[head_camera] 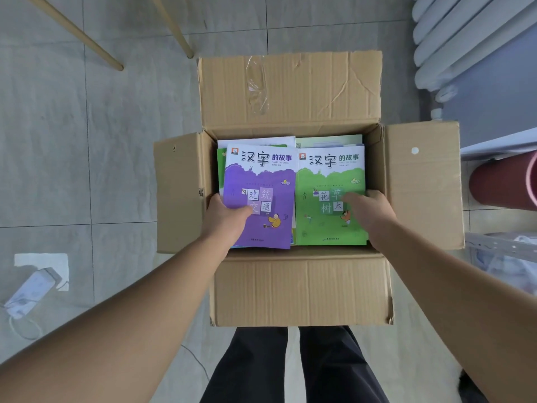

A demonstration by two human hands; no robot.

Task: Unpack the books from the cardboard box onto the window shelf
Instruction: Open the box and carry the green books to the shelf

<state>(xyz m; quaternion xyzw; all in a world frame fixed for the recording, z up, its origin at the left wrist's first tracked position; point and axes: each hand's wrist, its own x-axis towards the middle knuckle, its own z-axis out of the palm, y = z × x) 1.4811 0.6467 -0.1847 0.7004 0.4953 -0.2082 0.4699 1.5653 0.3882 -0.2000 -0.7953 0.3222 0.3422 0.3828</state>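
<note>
Far out to the left of the left hand, one white power strip (30, 289) lies on the tiled floor with its cable. Two pale wooden legs (75, 33) slant across the floor beyond it.

The left hand (225, 216) reaches into the one cardboard box (299, 289), whose four flaps are folded open. It grips the purple book (261, 199) at the left edge, with the thumb pressed on the cover and the fingers hidden beneath. This book sits slightly askew, and its right edge touches the green book (328, 181) just beside it.

The right hand (369, 210) rests on the green book near its right edge, with the thumb laid flat across the cover. The fingers drop out of sight between the book and the box wall, so I cannot tell whether they curl round the book or only press on it.

These two books are the top layer. Edges of more books show beyond both hands and under the purple one, perhaps three or four, though the overlap makes a count unsure. All the books are inside the box.

Below the hands, two legs in dark trousers (290, 367) stand against the near flap. To the right of the right hand there is one maroon cylinder (499, 187), with one white radiator (465, 39) further away and one clear plastic bin (502, 257) nearer.
</note>
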